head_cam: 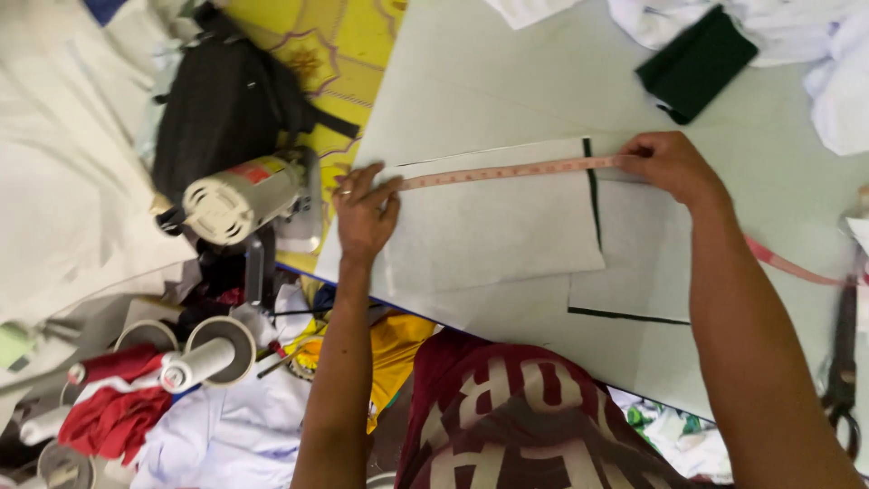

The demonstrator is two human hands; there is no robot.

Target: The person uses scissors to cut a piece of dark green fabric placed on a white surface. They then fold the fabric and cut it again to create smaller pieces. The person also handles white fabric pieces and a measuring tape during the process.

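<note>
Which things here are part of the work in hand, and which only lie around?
In use: measuring tape, pale fabric piece, left hand, right hand.

Lying about: dark green cloth, scissors, thread spools, black bag.

A small red label (251,171) sits on the cream, drum-shaped motor (237,199) at the table's left edge; no packages, signs or screens.

Maroon shirt (534,426) with large pale block lettering; bare forearms; thin ring on left hand (365,213) finger.
</note>
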